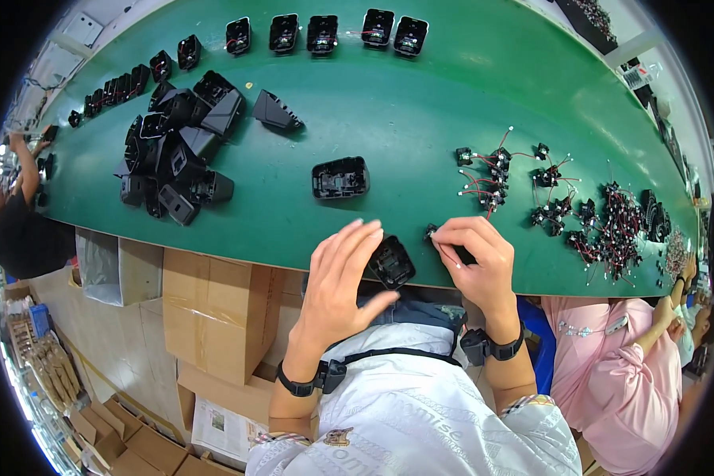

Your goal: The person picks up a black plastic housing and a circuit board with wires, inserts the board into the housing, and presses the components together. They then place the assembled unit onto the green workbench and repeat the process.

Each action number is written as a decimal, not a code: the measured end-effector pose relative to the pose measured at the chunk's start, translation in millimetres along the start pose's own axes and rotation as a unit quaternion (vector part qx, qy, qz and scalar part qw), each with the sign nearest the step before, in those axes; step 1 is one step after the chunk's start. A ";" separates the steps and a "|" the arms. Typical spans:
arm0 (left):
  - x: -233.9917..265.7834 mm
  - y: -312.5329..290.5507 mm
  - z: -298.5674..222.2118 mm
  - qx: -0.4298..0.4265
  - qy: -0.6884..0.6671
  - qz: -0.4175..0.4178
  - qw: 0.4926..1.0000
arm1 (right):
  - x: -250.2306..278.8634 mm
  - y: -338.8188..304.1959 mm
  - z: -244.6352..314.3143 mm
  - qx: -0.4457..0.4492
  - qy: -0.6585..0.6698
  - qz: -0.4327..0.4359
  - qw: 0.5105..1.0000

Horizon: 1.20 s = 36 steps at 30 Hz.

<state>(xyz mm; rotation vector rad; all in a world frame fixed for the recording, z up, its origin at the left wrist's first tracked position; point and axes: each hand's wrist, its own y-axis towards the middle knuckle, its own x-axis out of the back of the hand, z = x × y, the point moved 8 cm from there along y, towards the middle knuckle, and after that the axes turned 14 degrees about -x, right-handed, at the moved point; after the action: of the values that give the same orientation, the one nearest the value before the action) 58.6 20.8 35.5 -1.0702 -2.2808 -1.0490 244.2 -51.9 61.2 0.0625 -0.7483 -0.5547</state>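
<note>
At the near edge of the green table, a black plastic housing (392,262) lies tilted with its hollow side up. Just left of it is my left hand (337,278), fingers stretched and thumb apart; whether it touches the housing I cannot tell. My right hand (481,258), on the other side, pinches a small black part with red wires (431,232) between thumb and fingers. Farther in on the table sits another open black housing (340,178). To the right lie several small black wired parts (496,168).
A heap of black housings (178,159) covers the left side, with a single one (277,110) beside it. Filled housings (323,35) line the far edge. A dense pile of wired parts (615,226) is at right. People sit at both ends; cardboard boxes (206,313) stand below.
</note>
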 end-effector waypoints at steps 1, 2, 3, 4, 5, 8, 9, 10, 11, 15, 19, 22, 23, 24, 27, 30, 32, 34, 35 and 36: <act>-1.8 -0.5 3.4 -0.012 0.030 0.005 0.999 | 1.5 0.2 2.0 0.002 0.001 0.001 1.000; -1.2 0.9 4.7 -0.011 0.032 0.004 0.999 | 5.1 -1.4 9.1 0.026 0.010 0.007 1.000; -2.4 3.2 4.1 -0.018 0.044 0.014 0.999 | 8.2 -2.3 16.5 0.051 0.018 0.013 0.998; -5.4 4.4 2.5 -0.027 0.053 0.027 0.998 | 10.3 -3.7 20.1 0.049 0.017 0.012 0.999; -6.2 7.2 -0.6 -0.027 0.051 0.028 0.998 | 7.4 -6.4 28.5 0.075 0.026 0.043 0.996; -13.8 17.0 -10.4 0.009 0.053 0.030 0.998 | -4.9 -13.5 32.3 0.106 0.022 0.101 0.989; -17.4 17.5 -14.7 0.008 0.047 0.011 0.999 | -4.2 -14.5 30.9 0.108 0.025 0.095 0.989; -21.1 19.8 -18.3 0.009 0.044 -0.011 0.999 | -2.7 -13.0 30.9 0.115 0.029 0.090 0.989; -23.7 22.5 -21.3 0.015 0.053 -0.054 0.997 | 1.5 -11.6 27.1 0.092 0.037 0.089 0.991; -27.1 22.2 -9.0 -0.003 0.035 -0.059 0.998 | 13.8 -11.7 17.7 0.065 0.049 0.064 0.995; -13.6 31.8 -2.4 -0.056 -0.101 0.033 0.993 | 21.5 -16.9 21.6 0.084 0.065 0.086 0.991; -8.2 39.2 8.4 -0.055 -0.234 0.077 0.968 | 28.7 -15.2 41.6 0.133 0.091 0.129 0.978; -7.9 41.1 11.7 -0.040 -0.274 0.091 0.956 | 29.4 -14.9 52.1 0.167 0.080 0.155 0.970; -4.0 44.2 12.8 -0.037 -0.274 0.092 0.957 | 29.1 -16.0 60.9 0.201 0.069 0.180 0.960; -11.9 42.9 3.2 -0.050 -0.410 0.156 0.897 | 28.0 -15.5 77.6 0.236 0.073 0.206 0.947; -22.5 37.6 6.5 -0.022 -0.499 0.141 0.855 | 27.7 -15.6 85.1 0.267 0.061 0.221 0.936; -31.8 32.2 5.4 -0.017 -0.536 0.117 0.836 | 26.8 -12.9 87.7 0.271 0.076 0.222 0.933; -35.6 29.6 4.8 -0.010 -0.573 0.093 0.814 | 23.7 -14.5 90.9 0.276 0.066 0.217 0.934; -38.1 27.8 5.5 0.003 -0.580 0.094 0.809 | 22.4 -16.4 91.6 0.278 0.054 0.212 0.935; -41.1 26.3 5.8 0.015 -0.587 0.094 0.804 | 23.9 -15.6 92.6 0.277 0.056 0.211 0.936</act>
<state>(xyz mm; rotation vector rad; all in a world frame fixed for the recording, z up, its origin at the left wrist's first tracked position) 104.4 16.9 18.2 -2.3211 -2.8738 -0.1740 190.3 -64.3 140.7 0.4439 -0.7609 0.0822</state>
